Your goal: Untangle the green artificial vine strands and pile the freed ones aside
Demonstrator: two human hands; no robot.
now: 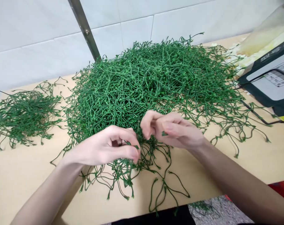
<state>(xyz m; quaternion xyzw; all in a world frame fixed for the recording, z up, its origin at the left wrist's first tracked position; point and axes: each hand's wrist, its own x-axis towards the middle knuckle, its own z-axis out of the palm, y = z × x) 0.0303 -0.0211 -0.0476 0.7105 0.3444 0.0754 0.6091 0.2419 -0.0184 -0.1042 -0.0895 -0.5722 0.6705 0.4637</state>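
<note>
Green, plastic-looking wiry stems (114, 93) with small forked tips fill the centre of the frame in a large tangled heap (156, 72) on a pale wood-coloured desk (15, 181). Just below centre, in front of the heap, a person's bare hands sit near each other, not touching. The left hand (116, 145) pinches stems between thumb and curled fingers; the right hand (171, 128), fingers bent, grips a stem whose green tip shows by the thumb. A smaller green pile (27, 114) lies at left, and a loose branching sprig (164, 184) at lower centre. At right is a dark-and-white printed package (268, 78); a white tiled wall (38, 25) spans the top.
</note>
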